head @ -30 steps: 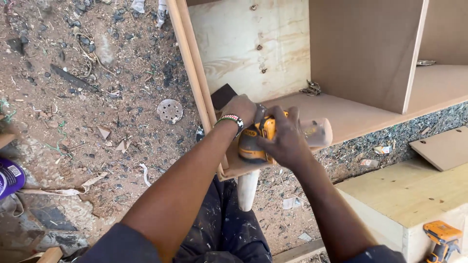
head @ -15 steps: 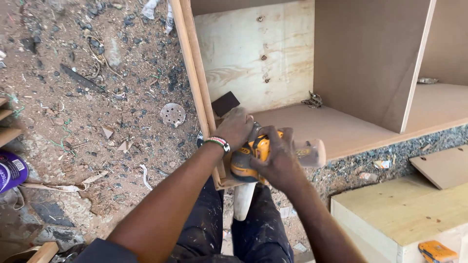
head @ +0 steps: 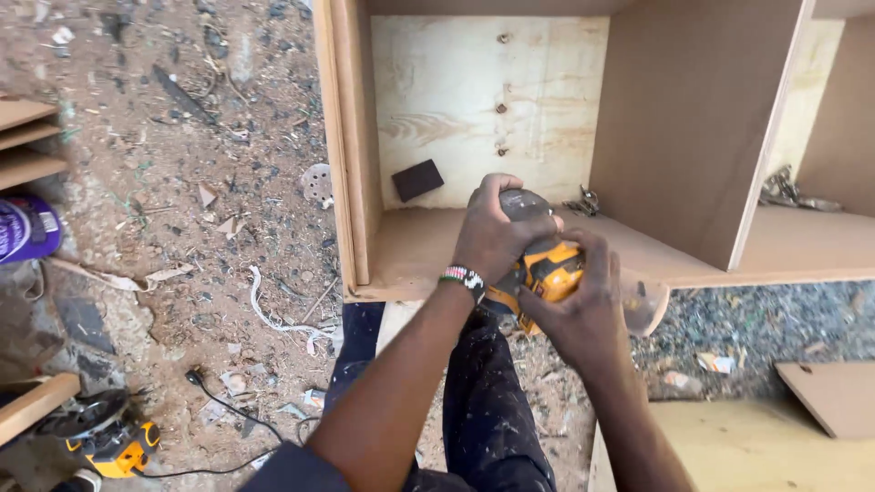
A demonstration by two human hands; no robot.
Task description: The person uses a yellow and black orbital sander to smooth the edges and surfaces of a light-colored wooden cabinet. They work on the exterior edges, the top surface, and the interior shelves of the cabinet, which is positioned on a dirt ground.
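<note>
While gripped — sander (head: 547,271), both hands (head: 497,232) (head: 583,305).

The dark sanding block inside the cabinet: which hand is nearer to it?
Left. The left hand grips the top of the yellow sander, just right of and below the dark sanding block. The right hand holds the sander's body, farther right and lower.

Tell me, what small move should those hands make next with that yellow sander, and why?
Probably slide the yellow sander a little further along the shelf board. The left hand caps its top, the right hand grips its body, and it sits at the board's front edge with bare board beyond. The dark sanding block lies clear.
</note>
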